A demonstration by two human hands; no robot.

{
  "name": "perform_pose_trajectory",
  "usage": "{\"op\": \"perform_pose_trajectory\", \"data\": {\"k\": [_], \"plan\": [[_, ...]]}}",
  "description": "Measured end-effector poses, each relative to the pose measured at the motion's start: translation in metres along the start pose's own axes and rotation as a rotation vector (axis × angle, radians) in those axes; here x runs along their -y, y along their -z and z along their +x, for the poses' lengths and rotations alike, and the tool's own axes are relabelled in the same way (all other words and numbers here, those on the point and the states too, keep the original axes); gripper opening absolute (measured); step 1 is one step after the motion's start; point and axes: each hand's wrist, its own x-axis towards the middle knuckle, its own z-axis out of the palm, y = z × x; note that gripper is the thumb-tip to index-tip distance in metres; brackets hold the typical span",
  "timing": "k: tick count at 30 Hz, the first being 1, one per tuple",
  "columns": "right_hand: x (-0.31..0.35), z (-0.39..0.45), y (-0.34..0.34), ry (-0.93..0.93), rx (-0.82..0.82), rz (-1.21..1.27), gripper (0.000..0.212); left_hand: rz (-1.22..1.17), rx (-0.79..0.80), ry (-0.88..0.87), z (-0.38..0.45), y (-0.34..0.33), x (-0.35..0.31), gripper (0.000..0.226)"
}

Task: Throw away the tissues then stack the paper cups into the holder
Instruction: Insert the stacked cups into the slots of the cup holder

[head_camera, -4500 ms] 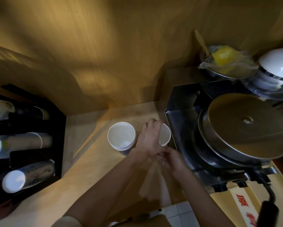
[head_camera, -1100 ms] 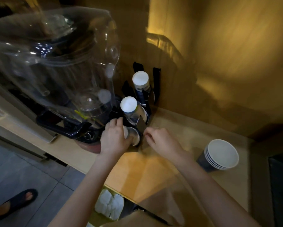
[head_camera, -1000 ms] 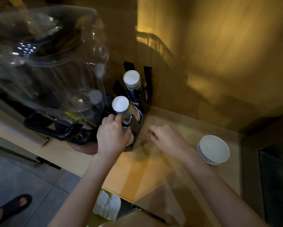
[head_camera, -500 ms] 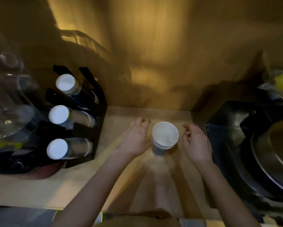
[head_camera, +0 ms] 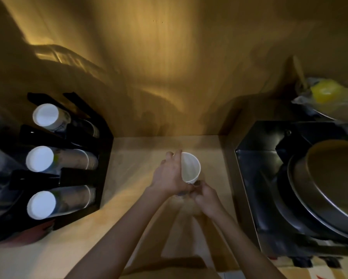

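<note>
A short stack of white paper cups [head_camera: 190, 168] is tilted over the middle of the wooden counter [head_camera: 128, 208]. My left hand [head_camera: 170, 177] wraps its left side. My right hand [head_camera: 204, 195] grips its base from below. At the left stands a black cup holder [head_camera: 78, 174] with three slanted rows of stacked cups: the top row [head_camera: 48, 116], the middle row [head_camera: 48, 162] and the bottom row [head_camera: 50, 203]. No tissues are in view.
A black griddle machine [head_camera: 269, 178] with a round metal lid [head_camera: 334, 182] fills the right side. A plastic-wrapped bowl with something yellow [head_camera: 326, 97] sits behind it. A wooden wall [head_camera: 169, 67] closes the back. A clear machine edges in at far left.
My view swung from the holder to the counter's middle. Both hands, spread on either side of the cup stack half a second ago, now grip it and tilt it.
</note>
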Motion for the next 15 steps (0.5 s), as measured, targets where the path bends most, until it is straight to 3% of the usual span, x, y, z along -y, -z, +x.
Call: {"op": "perform_pose_trajectory", "data": {"k": [1, 7, 11, 15], "plan": [[0.005, 0.001, -0.002, -0.044, 0.014, 0.104, 0.008, -0.02, -0.03, -0.002, 0.0, 0.004, 0.001, 0.105], [0.055, -0.004, -0.005, -0.315, 0.286, 0.815, 0.043, -0.265, -0.359, -0.06, -0.018, 0.034, 0.008, 0.104], [0.09, -0.014, -0.013, -0.253, 0.59, 1.22, 0.057, -0.484, -0.601, -0.06, -0.037, 0.047, 0.021, 0.102], [0.127, -0.018, -0.03, -0.125, 0.801, 1.229, 0.074, -0.619, -0.701, -0.034, -0.056, 0.055, 0.044, 0.1]]}}
